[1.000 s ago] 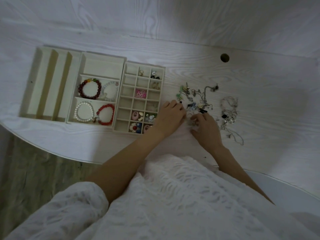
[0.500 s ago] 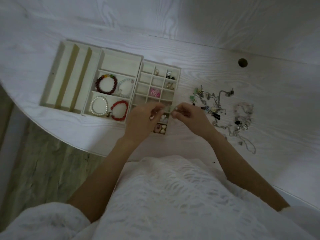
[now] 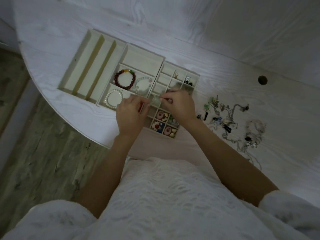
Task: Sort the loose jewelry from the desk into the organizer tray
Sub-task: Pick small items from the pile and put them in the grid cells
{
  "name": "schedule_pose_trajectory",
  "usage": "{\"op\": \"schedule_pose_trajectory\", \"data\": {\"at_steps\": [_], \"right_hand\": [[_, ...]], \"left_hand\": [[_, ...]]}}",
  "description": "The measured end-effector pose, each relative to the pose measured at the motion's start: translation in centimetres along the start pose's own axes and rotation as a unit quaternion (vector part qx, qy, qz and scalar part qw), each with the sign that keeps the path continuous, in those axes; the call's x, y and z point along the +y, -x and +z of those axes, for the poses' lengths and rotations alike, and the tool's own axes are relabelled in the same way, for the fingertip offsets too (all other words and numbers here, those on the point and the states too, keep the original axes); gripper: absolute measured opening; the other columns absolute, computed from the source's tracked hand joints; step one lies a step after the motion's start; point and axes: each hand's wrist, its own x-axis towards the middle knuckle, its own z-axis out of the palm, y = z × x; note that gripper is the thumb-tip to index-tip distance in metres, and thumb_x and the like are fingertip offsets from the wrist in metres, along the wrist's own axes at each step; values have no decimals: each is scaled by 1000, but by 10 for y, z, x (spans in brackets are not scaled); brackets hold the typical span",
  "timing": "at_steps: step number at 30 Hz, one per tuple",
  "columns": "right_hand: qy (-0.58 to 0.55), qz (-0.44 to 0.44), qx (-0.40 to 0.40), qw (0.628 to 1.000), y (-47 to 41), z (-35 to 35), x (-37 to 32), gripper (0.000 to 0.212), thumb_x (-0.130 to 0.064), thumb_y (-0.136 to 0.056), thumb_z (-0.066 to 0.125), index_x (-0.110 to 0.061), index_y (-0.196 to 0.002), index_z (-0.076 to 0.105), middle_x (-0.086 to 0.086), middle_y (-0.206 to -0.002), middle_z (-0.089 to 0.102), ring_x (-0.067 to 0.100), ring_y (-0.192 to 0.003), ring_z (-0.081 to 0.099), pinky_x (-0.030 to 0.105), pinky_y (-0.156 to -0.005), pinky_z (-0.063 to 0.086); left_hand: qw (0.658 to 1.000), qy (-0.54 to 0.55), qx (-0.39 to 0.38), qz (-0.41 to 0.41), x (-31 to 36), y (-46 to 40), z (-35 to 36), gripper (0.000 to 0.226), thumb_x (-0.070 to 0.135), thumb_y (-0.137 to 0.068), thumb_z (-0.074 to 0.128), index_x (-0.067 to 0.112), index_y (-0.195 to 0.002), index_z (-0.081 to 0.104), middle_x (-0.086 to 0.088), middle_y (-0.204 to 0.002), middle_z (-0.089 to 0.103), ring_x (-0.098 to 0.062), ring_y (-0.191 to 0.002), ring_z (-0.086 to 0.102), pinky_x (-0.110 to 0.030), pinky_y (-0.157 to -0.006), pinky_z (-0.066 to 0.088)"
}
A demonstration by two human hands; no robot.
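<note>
Both my left hand [image 3: 132, 113] and right hand [image 3: 179, 105] pinch a small pale earring [image 3: 155, 100] over the tray [image 3: 156, 78]; a slip could drop it in the wrong slot, far from the pile [image 3: 230, 118].

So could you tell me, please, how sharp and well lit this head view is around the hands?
Head view: dim and bluish overall; both hands, left and right, and the small pale piece between them are motion-blurred; the bracelets read clearly; the desk edge bows, wide-angle.
</note>
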Motion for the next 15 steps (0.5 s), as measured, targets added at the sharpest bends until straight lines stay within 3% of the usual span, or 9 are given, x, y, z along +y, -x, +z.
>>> {"op": "schedule_pose_trajectory", "data": {"at_steps": [8, 15], "right_hand": [[51, -71, -7, 996, 20, 6, 2, 9, -16, -80, 69, -11, -83, 76, 7, -79, 67, 25, -72, 60, 26, -58, 42], [26, 69, 53, 996, 29, -14, 25, 19, -24, -92, 58, -14, -97, 73, 6, -88, 66, 22, -78, 57, 24, -64, 31]], "left_hand": [[998, -28, -17, 54, -18, 11, -3, 18, 32, -84, 57, 21, -87, 71, 0, -89, 68, -28, -78, 54, -32, -68, 35], [977, 0, -80, 198, 18, -18, 6, 22, 31, -84, 54, 20, -86, 73, -1, -82, 67, -25, -74, 57, -31, -67, 41]]}}
